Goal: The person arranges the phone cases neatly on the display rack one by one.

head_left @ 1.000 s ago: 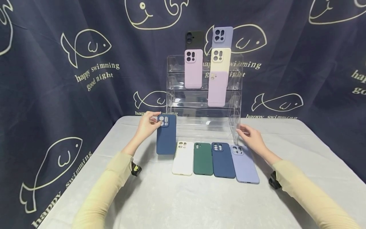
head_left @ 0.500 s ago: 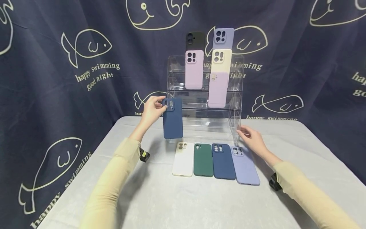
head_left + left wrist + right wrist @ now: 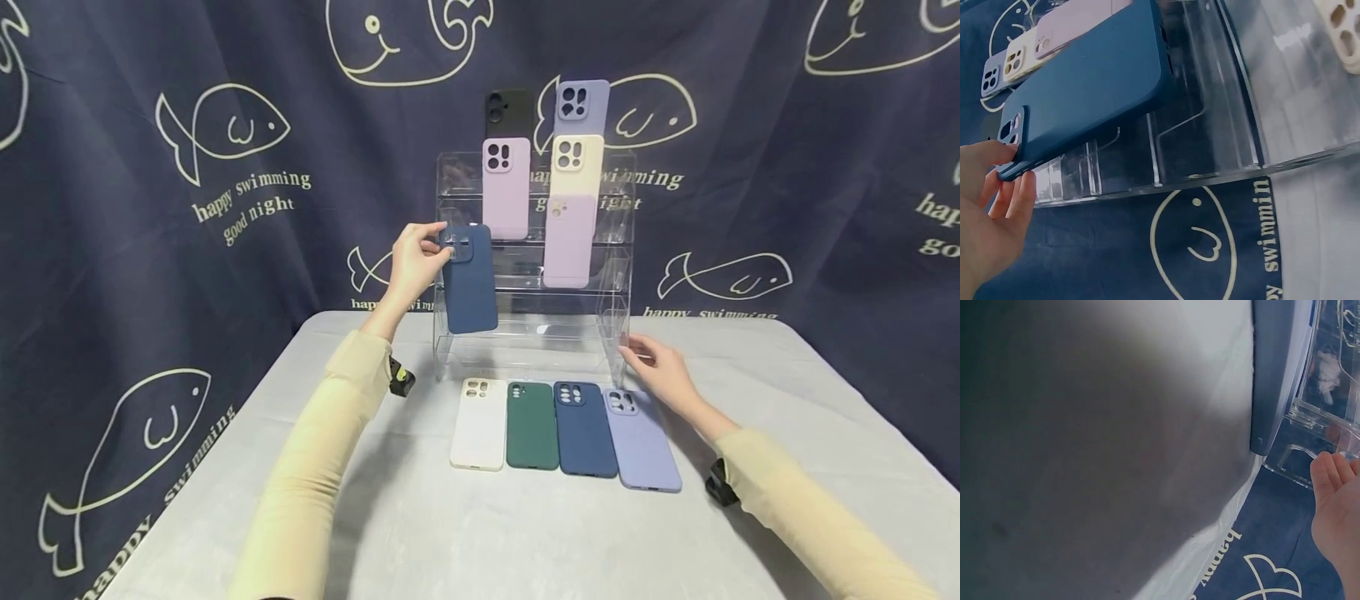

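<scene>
My left hand [image 3: 416, 260] pinches a dark blue phone case [image 3: 471, 292] by its upper left corner, at the camera cutout. The case hangs nearly upright in front of the left side of a clear tiered display rack [image 3: 577, 333]. In the left wrist view, thumb and fingers grip the case's camera end, and its plain back faces the lens. My right hand [image 3: 660, 367] touches the rack's lower right side; in the right wrist view its fingers [image 3: 1329, 472] look fairly straight against the clear plastic, with the thumb hidden.
On the upper tiers stand black [image 3: 510, 115], lilac [image 3: 506, 196], periwinkle [image 3: 592, 108], cream [image 3: 576, 171] and pink [image 3: 567, 250] cases. White [image 3: 478, 433], green [image 3: 532, 429], blue [image 3: 587, 437] and periwinkle [image 3: 647, 446] cases lie in a row on the grey tablecloth [image 3: 525, 542].
My left hand has lifted the dark blue case up and to the right, from beside the rack's lower left to in front of its middle tiers. My right hand stays at the rack's side.
</scene>
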Tool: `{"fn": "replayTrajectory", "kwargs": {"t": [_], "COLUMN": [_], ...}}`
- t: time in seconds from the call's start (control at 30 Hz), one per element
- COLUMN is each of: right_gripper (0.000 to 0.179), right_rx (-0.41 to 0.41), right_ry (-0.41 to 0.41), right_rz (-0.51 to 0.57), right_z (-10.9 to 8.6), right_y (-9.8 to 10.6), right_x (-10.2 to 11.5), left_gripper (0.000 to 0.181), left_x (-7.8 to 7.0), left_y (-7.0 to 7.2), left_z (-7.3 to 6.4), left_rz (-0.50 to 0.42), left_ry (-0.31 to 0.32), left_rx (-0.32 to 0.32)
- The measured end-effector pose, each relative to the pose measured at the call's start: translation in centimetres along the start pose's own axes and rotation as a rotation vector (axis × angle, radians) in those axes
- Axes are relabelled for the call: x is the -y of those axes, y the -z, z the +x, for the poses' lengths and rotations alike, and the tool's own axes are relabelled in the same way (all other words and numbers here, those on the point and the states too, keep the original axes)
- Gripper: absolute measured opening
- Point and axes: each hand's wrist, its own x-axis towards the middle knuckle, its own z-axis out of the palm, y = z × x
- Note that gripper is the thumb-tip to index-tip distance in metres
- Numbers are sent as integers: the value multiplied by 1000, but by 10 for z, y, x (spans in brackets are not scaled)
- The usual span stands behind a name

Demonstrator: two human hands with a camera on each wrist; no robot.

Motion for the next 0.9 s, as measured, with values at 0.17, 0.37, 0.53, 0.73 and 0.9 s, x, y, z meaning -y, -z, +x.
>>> {"fn": "replayTrajectory", "kwargs": {"t": [0.17,0.37,0.53,0.73,0.9], "right_gripper": [35,34,34,33,35], "right_rx": [-3,-7,-16,-7,10], "right_ry": [-1,5,10,-10,-31], "right_rz": [19,34,44,18,18], "right_z": [0,1,0,-1,0], "right_y": [0,-2,-2,-3,-1], "right_x": [-2,-6,-3,-3,-3], "left_gripper": [40,42,42,41,40], "left_x": [-9,-19,-24,-25,-24], "left_y": [-5,-8,-12,-19,-26], "left_z": [16,35,45,53,60], "left_rz": [4,-2,-21,-65,-94], "left_ry": [-19,-15,-12,-22,-46], "left_rx": [-20,-55,-84,-124,-174]}}
